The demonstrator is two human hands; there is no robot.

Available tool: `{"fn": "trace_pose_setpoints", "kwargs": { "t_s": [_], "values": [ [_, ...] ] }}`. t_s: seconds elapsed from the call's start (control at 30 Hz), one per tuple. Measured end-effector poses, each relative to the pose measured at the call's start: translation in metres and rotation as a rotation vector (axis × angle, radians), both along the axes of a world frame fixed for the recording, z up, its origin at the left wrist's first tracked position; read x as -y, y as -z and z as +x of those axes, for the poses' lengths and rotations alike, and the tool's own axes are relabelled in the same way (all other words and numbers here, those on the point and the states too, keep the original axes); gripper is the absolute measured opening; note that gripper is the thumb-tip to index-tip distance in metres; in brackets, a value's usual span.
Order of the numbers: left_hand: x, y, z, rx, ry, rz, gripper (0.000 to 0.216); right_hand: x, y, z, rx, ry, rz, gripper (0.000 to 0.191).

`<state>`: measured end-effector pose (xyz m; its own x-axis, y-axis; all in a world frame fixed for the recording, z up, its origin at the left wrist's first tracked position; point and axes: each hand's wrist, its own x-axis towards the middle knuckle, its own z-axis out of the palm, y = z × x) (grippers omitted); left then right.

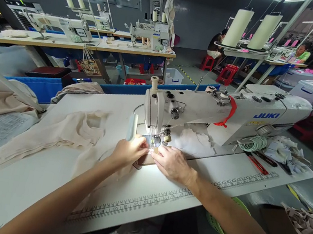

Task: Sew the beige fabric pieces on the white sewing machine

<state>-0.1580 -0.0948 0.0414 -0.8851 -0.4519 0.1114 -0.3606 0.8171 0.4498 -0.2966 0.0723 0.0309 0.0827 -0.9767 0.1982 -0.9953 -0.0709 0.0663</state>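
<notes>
Both hands — left hand (128,153), right hand (171,163) — press flat, seemingly pinning beige fabric (144,159) between them under the needle.

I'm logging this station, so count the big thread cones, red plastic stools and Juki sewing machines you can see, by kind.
Big thread cones: 2
Red plastic stools: 2
Juki sewing machines with a readable logo: 2
Total: 6

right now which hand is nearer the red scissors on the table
Right. The right hand rests by the needle area, on the same side as the red scissors, with bare table between them. The left hand lies beyond it, on the side away from the scissors.
</notes>
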Motion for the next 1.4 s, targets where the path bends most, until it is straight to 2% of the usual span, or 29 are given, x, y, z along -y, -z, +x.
{"fn": "trace_pose_setpoints", "kwargs": {
  "t_s": [0.1, 0.17, 0.2, 0.33, 0.47, 0.73, 1.03, 1.13, 1.27, 1.4],
  "values": [
    [-0.01, 0.003, 0.009, -0.168, 0.258, -0.396, 0.023, 0.001, 0.001, 0.0, -0.003, 0.01, 0.018, 0.021],
    [-0.018, 0.008, 0.016, -0.293, 0.419, -0.521, 0.031, 0.002, 0.001, 0.0, -0.003, 0.009, 0.027, 0.02],
    [-0.022, 0.012, 0.02, -0.331, 0.451, -0.548, 0.031, 0.001, 0.0, 0.0, -0.002, 0.007, 0.025, 0.019],
    [-0.029, 0.022, 0.03, -0.349, 0.419, -0.561, 0.034, -0.001, -0.001, 0.002, 0.004, 0.002, -0.01, 0.022],
    [-0.033, 0.026, 0.03, -0.327, 0.407, -0.576, 0.033, -0.001, -0.002, -0.001, 0.023, 0.003, -0.052, 0.018],
    [-0.031, 0.034, 0.015, -0.262, 0.312, -0.707, 0.033, 0.002, -0.001, -0.022, 0.097, 0.138, -0.214, 0.023],
    [-0.025, 0.033, 0.003, -0.175, 0.307, -0.688, 0.029, 0.001, 0.002, -0.027, 0.103, 0.133, -0.199, 0.023],
    [-0.024, 0.033, 0.003, -0.176, 0.319, -0.65, 0.03, 0.0, 0.0, -0.026, 0.112, 0.136, -0.165, 0.025],
    [-0.022, 0.035, 0.004, -0.212, 0.329, -0.682, 0.034, -0.001, -0.002, -0.022, 0.14, 0.154, -0.114, 0.026],
    [-0.02, 0.036, 0.004, -0.243, 0.347, -0.671, 0.035, 0.004, -0.004, -0.02, 0.277, 0.251, -0.108, 0.024]
  ]
}}
